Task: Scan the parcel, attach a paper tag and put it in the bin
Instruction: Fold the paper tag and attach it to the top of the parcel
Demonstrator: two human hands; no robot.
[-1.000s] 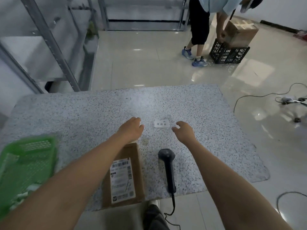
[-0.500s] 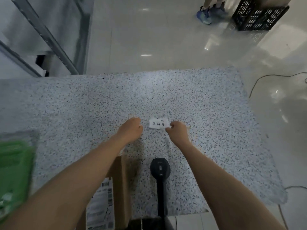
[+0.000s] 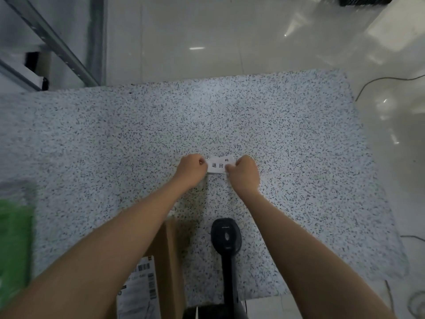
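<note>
Landmark: the paper tag (image 3: 217, 166), a small white slip with black printed characters, on the speckled tabletop (image 3: 287, 125) near its middle. Long axis runs left–right across the view; the print reads upright from the wearer's side.

Far left of the tag, at the tabletop's near-left edge: the green bin (image 3: 13, 245), blurred, detail not readable.

Nearer than the tag and to its left: the parcel (image 3: 166, 263), a brown cardboard box largely hidden under the left forearm, long axis running toward the wearer, white shipping label with barcodes facing up.

At the tag's left end: left hand (image 3: 192, 171), fingers curled and pinching the slip's left edge.

At the tag's right end: right hand (image 3: 243, 174), fingers clenched on the right edge, covering part of the print.

Nearer than the tag, slightly right: black handheld scanner (image 3: 226, 238) lying flat, head pointing toward the tag, handle toward the wearer.
</note>
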